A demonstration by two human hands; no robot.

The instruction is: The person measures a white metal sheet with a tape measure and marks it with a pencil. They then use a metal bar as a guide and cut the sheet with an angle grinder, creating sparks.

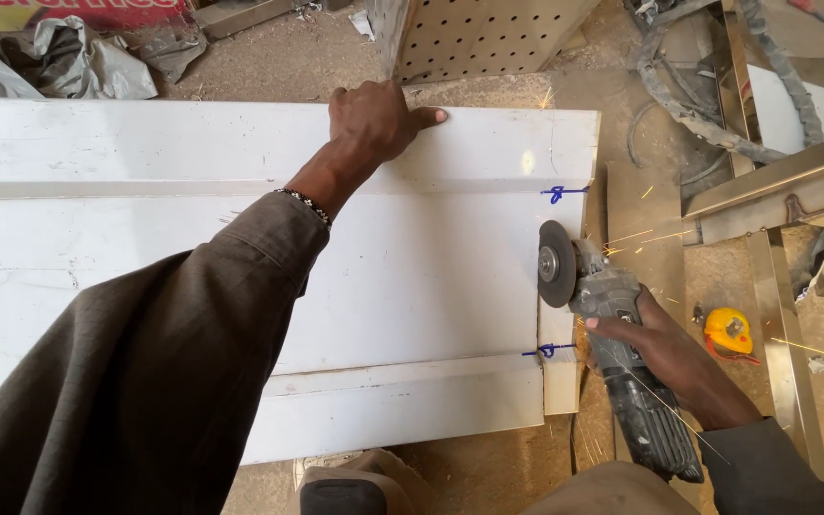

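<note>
So — right hand [655,334] clenched on the angle grinder [612,334], disc [556,263] in the white metal sheet [412,286] on the floor, sparks flying | left hand [374,119] flat on the far edge, fingers released, gripping nothing | risk: disc could bind and kick — near-severed end strip [561,367] sagging.

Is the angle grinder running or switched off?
Running: sparks fly from the angle grinder disc at the white sheet, held by the right hand.
</note>
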